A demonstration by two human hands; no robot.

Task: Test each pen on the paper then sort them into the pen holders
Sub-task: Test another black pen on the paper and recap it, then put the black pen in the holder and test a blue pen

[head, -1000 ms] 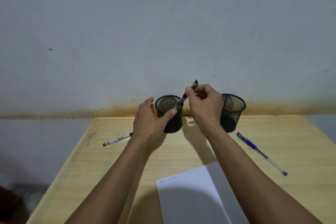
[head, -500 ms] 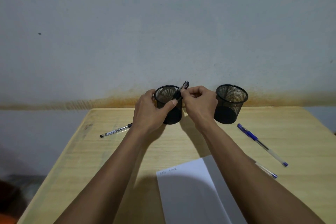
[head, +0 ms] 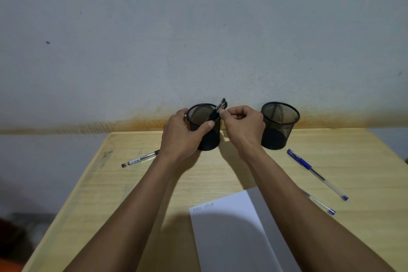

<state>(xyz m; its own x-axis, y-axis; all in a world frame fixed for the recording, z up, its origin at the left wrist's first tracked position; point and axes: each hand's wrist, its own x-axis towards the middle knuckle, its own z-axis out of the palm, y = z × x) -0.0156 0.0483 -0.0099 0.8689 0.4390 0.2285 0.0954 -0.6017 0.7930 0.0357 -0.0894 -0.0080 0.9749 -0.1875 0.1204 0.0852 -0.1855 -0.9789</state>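
Fingertips of the right hand (head: 241, 125) are pinching a black pen (head: 217, 112) near its upper end, lowering it slantwise into the left pen holder (head: 204, 127); the left hand (head: 183, 134) is wrapping round that holder's wall, steadying it on the counter (head: 132, 194); a second pen top is showing just beside it; letting go only once the tip is bottoming out should be keeping the light mesh cup from tipping.

Head view — forward, down, near.
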